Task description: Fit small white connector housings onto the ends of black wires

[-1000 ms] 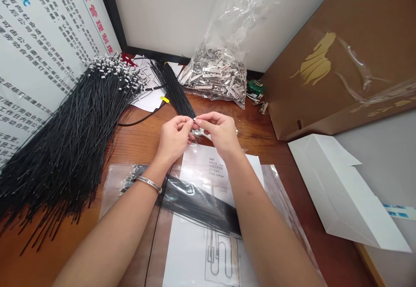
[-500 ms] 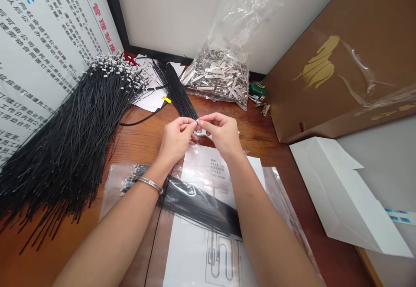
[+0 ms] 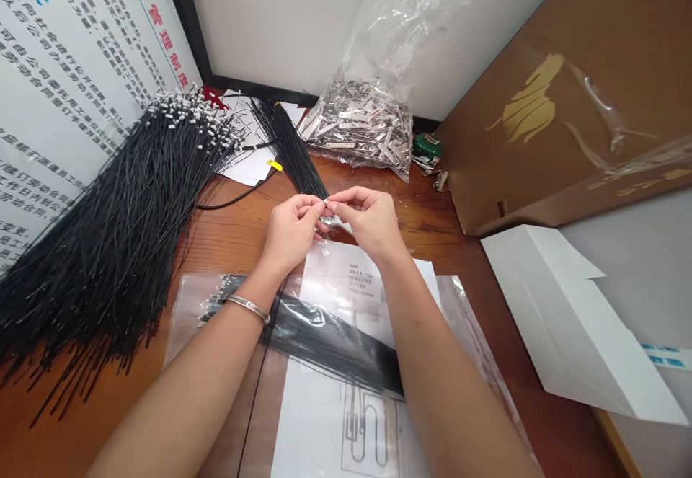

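My left hand (image 3: 293, 231) and my right hand (image 3: 369, 223) meet over the wooden table, thumbs and index fingers pinched tip to tip. Between the fingertips is a tiny dark and pale piece, too small to name. Just behind and below them lies a tied bundle of black cables (image 3: 298, 157), its near end with small metal ends partly hidden by my fingers. Under my forearms, a clear plastic bag (image 3: 459, 319) holds more black cables (image 3: 324, 330). A thin black line (image 3: 259, 384) runs toward me from beneath my left wrist; whether it is a cable, I cannot tell.
A large heap of black cables with white tips (image 3: 119, 218) fills the left. At the back stand a clear bag of metal clips (image 3: 362, 121) and a green tape measure (image 3: 427, 146). A brown box (image 3: 540, 117) and white carton (image 3: 562, 319) flank the right. A printed sheet (image 3: 318, 420) lies in front.
The view has shifted very slightly. Both hands keep the same pinch at nearly the same spot, with only tiny finger movement.
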`<state>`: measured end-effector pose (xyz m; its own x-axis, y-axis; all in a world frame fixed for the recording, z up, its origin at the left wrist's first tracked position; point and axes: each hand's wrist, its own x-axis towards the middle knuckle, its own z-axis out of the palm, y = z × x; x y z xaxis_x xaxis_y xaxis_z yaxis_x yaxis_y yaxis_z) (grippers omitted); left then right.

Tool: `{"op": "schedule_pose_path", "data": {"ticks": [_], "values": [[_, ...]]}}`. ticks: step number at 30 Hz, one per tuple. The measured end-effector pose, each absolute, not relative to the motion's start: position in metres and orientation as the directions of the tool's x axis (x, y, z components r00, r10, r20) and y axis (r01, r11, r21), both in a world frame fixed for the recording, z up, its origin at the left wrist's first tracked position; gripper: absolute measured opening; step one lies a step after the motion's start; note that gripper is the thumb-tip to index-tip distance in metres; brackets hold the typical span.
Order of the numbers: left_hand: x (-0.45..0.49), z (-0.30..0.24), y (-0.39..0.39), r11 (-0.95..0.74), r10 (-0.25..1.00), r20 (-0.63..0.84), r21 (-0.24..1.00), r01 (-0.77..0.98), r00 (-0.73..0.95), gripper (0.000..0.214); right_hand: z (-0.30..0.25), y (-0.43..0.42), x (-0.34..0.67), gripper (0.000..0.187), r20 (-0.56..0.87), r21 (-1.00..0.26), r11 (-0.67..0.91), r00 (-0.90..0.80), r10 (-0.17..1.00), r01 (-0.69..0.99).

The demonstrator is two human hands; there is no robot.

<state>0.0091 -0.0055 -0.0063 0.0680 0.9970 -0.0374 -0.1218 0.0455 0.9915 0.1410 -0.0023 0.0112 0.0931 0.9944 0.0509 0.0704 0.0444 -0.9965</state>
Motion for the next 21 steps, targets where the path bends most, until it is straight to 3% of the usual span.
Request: {"op": "schedule_pose_path", "data": {"ticks": [21], "values": [[0.0091,-0.0023,-0.0054,0.055,0.998,-0.052,0.990,-0.131,0.025,0.014,0.0112,-0.0032,0.1378,0.010,0.059,-0.997,0.055,0.096,0.994,0.050]]}}
